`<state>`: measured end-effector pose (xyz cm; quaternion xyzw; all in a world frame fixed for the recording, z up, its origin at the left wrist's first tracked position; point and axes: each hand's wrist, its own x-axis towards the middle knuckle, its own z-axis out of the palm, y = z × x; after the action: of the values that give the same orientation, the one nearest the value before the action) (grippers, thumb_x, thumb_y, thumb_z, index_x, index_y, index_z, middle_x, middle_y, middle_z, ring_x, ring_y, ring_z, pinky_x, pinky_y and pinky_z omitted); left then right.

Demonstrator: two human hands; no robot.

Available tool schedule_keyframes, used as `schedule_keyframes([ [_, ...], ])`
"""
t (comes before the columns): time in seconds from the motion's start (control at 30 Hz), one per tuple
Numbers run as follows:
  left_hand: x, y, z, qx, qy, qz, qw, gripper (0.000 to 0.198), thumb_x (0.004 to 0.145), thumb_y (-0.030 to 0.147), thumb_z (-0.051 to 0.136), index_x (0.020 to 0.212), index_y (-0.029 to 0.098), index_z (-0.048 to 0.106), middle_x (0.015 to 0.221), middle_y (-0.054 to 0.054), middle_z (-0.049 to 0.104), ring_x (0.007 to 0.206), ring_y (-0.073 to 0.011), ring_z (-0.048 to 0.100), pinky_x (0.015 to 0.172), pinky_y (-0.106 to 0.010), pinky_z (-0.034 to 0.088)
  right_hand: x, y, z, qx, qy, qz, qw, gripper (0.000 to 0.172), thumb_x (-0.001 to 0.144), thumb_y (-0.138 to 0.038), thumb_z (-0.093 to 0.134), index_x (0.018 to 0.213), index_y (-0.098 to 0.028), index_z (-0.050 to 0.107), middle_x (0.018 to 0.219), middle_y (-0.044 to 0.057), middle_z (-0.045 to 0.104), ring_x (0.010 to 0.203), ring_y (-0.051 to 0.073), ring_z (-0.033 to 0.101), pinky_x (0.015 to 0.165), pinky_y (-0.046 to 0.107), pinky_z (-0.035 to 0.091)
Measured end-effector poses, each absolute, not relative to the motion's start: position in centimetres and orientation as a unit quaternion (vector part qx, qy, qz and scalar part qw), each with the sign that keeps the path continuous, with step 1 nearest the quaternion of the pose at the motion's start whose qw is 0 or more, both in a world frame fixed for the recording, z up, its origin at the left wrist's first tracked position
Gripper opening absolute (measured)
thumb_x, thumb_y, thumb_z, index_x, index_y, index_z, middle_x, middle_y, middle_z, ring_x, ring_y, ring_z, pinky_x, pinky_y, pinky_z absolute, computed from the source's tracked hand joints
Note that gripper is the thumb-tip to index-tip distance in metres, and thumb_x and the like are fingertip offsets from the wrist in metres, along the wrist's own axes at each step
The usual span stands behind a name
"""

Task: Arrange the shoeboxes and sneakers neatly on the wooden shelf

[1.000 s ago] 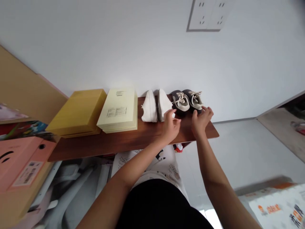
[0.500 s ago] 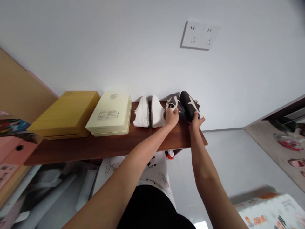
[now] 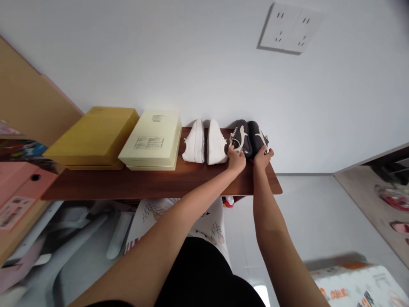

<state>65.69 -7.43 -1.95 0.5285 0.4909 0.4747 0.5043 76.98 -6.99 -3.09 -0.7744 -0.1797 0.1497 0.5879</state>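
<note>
Two dark brown shoes with cream trim stand side by side near the right end of a narrow wooden shelf [image 3: 153,184], toes toward the wall. My left hand [image 3: 237,159] grips the heel end of the left dark shoe [image 3: 244,135]. Around the heel of the right dark shoe [image 3: 254,130] my right hand [image 3: 262,157] has its fingers closed. The two shoes touch along their sides. Just left of them is a pair of white sneakers, one white sneaker [image 3: 194,143] lying close beside the other white sneaker [image 3: 216,143], with a small gap between.
A pale yellow box [image 3: 151,143] and a mustard box [image 3: 96,136] sit on the shelf's left part. Pink boxes [image 3: 19,187] are stacked at far left. A wall socket panel [image 3: 289,27] is above. A printed white package [image 3: 361,285] lies lower right.
The right dark shoe has come down from a tilted, raised position and now stands against the left one. The left dark shoe has straightened slightly. The view has shifted a little.
</note>
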Motion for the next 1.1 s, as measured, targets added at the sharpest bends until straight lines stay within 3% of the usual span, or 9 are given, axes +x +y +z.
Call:
schedule_keyframes([
  [0.1,62.7,-11.5,-1.7,0.59,0.451,0.465,0.482,0.06,0.091,0.021,0.056,0.146,0.012,0.036,0.153,-0.026,0.036,0.138,-0.0295,0.048,0.112,-0.043,0.042,76.9,-7.2,-2.7,-0.766,-0.182,0.165,0.594,0.076,0.098,-0.062,0.039,0.153,-0.01,0.029,0.149,0.027,0.04,0.128,0.033,0.055,0.087,0.043,0.061],
  [0.17,59.1,-14.5,-1.9,0.648,0.385,0.441,0.487,0.06,0.093,0.025,0.054,0.149,0.015,0.034,0.152,-0.024,0.04,0.112,-0.0226,0.063,0.104,-0.042,0.05,76.6,-7.7,-2.7,-0.76,-0.178,0.173,0.601,0.08,0.097,-0.064,0.04,0.155,-0.012,0.024,0.153,0.028,0.034,0.129,0.035,0.055,0.078,0.043,0.064],
  [0.23,54.5,-16.7,-2.3,0.704,0.334,0.401,0.482,0.055,0.095,0.027,0.051,0.148,0.019,0.038,0.145,-0.02,0.05,0.09,-0.0164,0.066,0.095,-0.039,0.054,76.3,-8.8,-3.0,-0.751,-0.175,0.184,0.609,0.082,0.096,-0.064,0.04,0.157,-0.013,0.02,0.155,0.028,0.031,0.124,0.034,0.06,0.073,0.044,0.065],
  [0.37,44.6,-18.1,-3.0,0.831,0.273,0.293,0.387,0.035,0.096,0.025,0.049,0.13,0.023,0.058,0.124,-0.011,0.068,0.098,-0.0187,0.068,0.094,-0.035,0.053,75.3,-12.7,-4.7,-0.726,-0.177,0.205,0.632,0.082,0.093,-0.052,0.049,0.158,-0.017,0.013,0.157,0.026,0.028,0.096,0.027,0.072,0.072,0.046,0.066],
  [0.47,38.5,-18.2,-2.9,0.886,0.266,0.22,0.309,0.028,0.097,0.024,0.049,0.118,0.026,0.067,0.112,-0.007,0.074,0.098,-0.0201,0.07,0.092,-0.033,0.052,73.4,-15.9,-6.1,-0.738,-0.198,0.146,0.628,0.075,0.088,-0.045,0.053,0.152,-0.018,0.025,0.155,0.025,0.032,0.087,0.024,0.073,0.074,0.044,0.065],
  [0.63,33.2,-20.3,-2.7,0.913,0.297,0.162,0.228,0.029,0.098,0.029,0.052,0.118,0.028,0.072,0.09,-0.006,0.077,0.079,-0.0195,0.07,0.084,-0.031,0.051,67.8,-19.5,-7.6,-0.781,-0.383,-0.025,0.492,0.042,0.089,-0.041,0.051,0.121,-0.016,0.062,0.12,0.017,0.064,0.099,0.03,0.069,0.093,0.049,0.055],
  [0.87,28.0,-24.0,-3.7,0.912,0.305,0.158,0.224,0.036,0.1,0.03,0.047,0.129,0.026,0.069,0.089,-0.007,0.076,0.079,-0.0194,0.069,0.085,-0.034,0.051,62.6,-20.6,-9.7,-0.781,-0.499,-0.088,0.364,0.026,0.087,-0.026,0.046,0.092,-0.019,0.07,0.104,0.016,0.071,0.099,0.033,0.064,0.094,0.05,0.046],
  [1.0,23.0,-24.8,-3.3,0.885,0.345,0.188,0.249,0.04,0.1,0.028,0.044,0.134,0.027,0.065,0.089,-0.004,0.078,0.085,-0.0204,0.071,0.092,-0.038,0.052,61.7,-20.3,-8.9,-0.797,-0.437,-0.049,0.414,0.025,0.083,-0.028,0.048,0.09,-0.018,0.071,0.096,0.015,0.07,0.096,0.034,0.064,0.093,0.053,0.046],
  [1.1,18.8,-25.0,-2.5,0.837,0.419,0.25,0.249,0.042,0.1,0.028,0.042,0.138,0.03,0.061,0.093,-0.004,0.079,0.098,-0.0226,0.071,0.1,-0.043,0.051,60.0,-20.4,-6.5,-0.753,-0.35,0.043,0.556,0.021,0.083,-0.031,0.051,0.09,-0.021,0.068,0.093,0.013,0.07,0.088,0.03,0.066,0.087,0.047,0.051],
])
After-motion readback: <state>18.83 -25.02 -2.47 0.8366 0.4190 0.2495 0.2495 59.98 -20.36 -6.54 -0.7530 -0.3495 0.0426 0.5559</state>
